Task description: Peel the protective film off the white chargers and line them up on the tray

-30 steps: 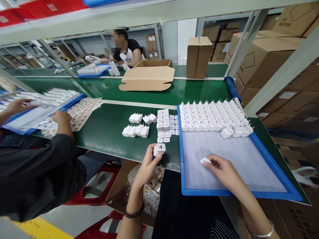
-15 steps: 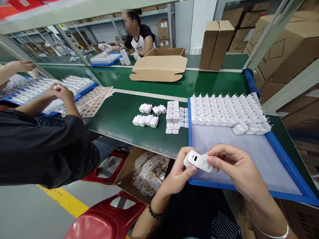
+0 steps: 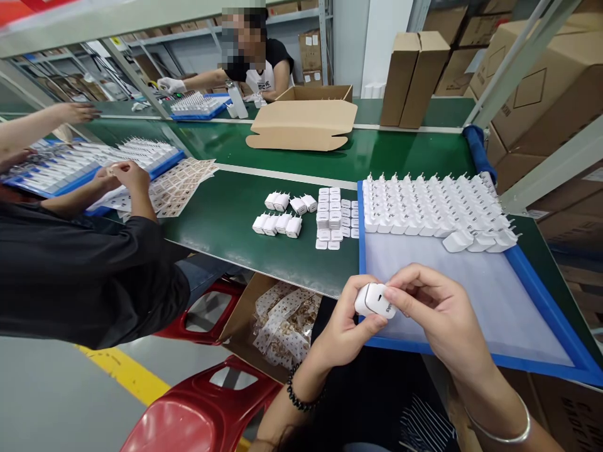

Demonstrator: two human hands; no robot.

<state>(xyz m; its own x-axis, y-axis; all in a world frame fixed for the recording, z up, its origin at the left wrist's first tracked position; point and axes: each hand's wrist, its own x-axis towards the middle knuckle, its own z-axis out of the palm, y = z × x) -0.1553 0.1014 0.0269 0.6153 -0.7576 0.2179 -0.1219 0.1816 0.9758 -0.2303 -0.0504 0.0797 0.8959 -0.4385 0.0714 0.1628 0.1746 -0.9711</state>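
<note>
Both my hands hold one white charger just above the near edge of the blue-rimmed tray. My left hand grips it from below with thumb and fingers. My right hand pinches its right end, fingers curled. Rows of white chargers stand prongs-up at the tray's far half. On the green belt to the left lie a few loose chargers and small white caps.
A person in black at the left handles label sheets beside another blue tray. Another person works across the belt near an open flat carton. Red stools and a box of bagged parts sit below the table's edge.
My left hand brought the charger from the belt edge over to the tray front. My right hand left the tray mat and closed on the same charger. The view shifted left.
</note>
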